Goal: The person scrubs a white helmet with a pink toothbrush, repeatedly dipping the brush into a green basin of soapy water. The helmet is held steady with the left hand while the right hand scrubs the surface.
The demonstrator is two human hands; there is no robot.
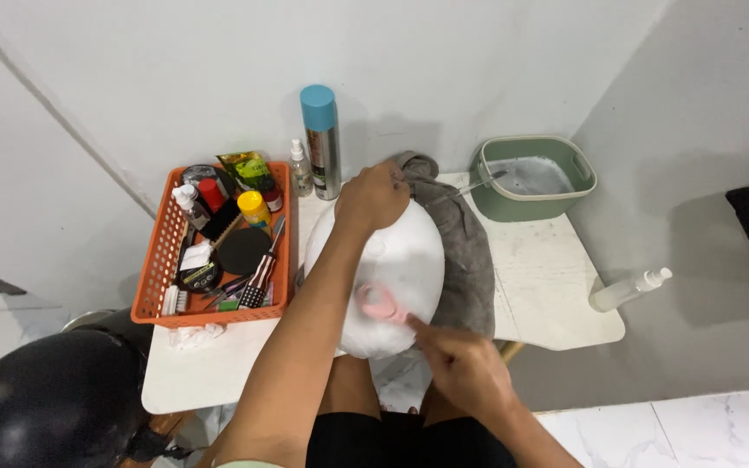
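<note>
Bare forearms, no sleeves; black shorts (409,442); hands without rings.

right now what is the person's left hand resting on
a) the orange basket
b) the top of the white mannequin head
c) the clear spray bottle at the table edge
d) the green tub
b: the left hand sits on the top of the white mannequin head, beside the grey towel, apart from the orange basket and the green tub.
</note>
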